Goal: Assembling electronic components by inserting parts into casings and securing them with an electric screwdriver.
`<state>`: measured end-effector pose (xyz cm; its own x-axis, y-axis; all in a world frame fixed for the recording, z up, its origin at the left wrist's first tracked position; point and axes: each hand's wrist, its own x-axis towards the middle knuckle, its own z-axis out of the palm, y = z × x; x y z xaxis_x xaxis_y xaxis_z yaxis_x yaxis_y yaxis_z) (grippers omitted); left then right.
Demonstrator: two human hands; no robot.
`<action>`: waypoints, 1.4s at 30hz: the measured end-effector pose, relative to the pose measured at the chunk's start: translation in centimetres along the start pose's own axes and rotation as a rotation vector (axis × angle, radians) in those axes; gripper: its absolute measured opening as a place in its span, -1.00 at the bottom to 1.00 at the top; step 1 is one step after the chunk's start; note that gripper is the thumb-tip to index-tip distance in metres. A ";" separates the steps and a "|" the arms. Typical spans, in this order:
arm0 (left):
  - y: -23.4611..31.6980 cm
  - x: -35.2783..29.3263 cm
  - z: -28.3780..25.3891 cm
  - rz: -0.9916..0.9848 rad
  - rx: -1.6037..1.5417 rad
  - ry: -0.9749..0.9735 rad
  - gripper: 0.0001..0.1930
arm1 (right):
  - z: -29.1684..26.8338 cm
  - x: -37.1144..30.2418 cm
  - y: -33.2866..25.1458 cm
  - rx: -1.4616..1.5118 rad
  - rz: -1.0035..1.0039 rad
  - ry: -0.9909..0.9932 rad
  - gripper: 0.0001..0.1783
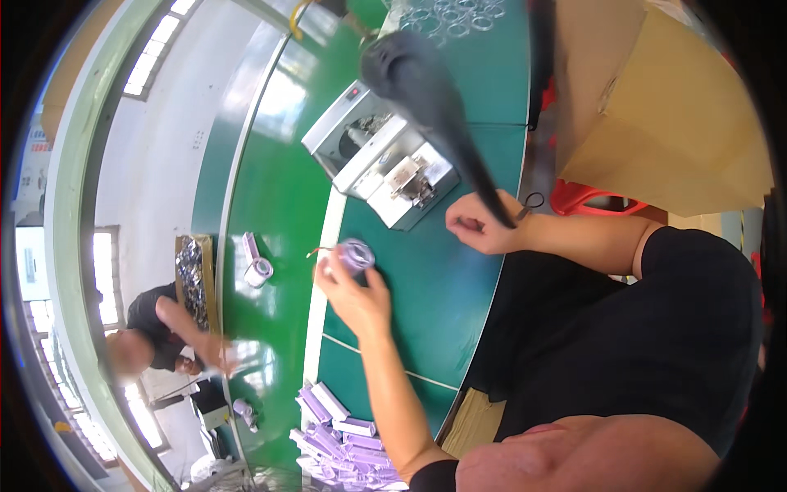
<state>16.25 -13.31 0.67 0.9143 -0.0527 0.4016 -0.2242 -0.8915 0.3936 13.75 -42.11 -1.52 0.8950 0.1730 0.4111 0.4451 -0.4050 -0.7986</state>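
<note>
My left hand (357,302) is over the green worktable, its thumb and fingers around a round purple fan head (357,256). A thin orange-red wire (320,251) sticks out beside the fingers. Further right, my right hand (488,225) is closed, with curled fingers near the table's front edge. Whatever it may hold is hidden, and a small black loop (534,200) shows at its wrist. Just beyond that hand stands a white benchtop machine (385,164) with a metal fixture (411,182) on its front.
Several purple housings (348,443) lie piled by my left forearm. A purple handheld fan (258,269) lies on the green belt. Across it, a person (168,328) works beside a box of parts (194,279). A dark bar (434,107) crosses above the machine; clear rings (451,18) lie beyond. A cardboard box (664,107) stands right.
</note>
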 end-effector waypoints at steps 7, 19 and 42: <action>5.5 -8.3 -4.0 -0.009 -0.024 -0.214 -0.18 | 2.8 0.2 -3.2 0.096 0.058 -0.142 -0.66; -7.1 -14.3 -14.3 -0.405 0.730 0.005 -0.56 | 5.5 0.1 -6.3 0.265 -0.185 -0.456 -0.51; -1.1 -14.6 -6.7 -0.859 -1.758 0.291 -0.49 | 9.9 -1.3 -6.6 0.314 -0.185 -0.133 -0.89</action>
<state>0.90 -8.61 -0.10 0.9126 0.2991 -0.2788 -0.0254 0.7222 0.6912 9.96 -30.77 -1.15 0.7855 0.3407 0.5166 0.5679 -0.0651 -0.8205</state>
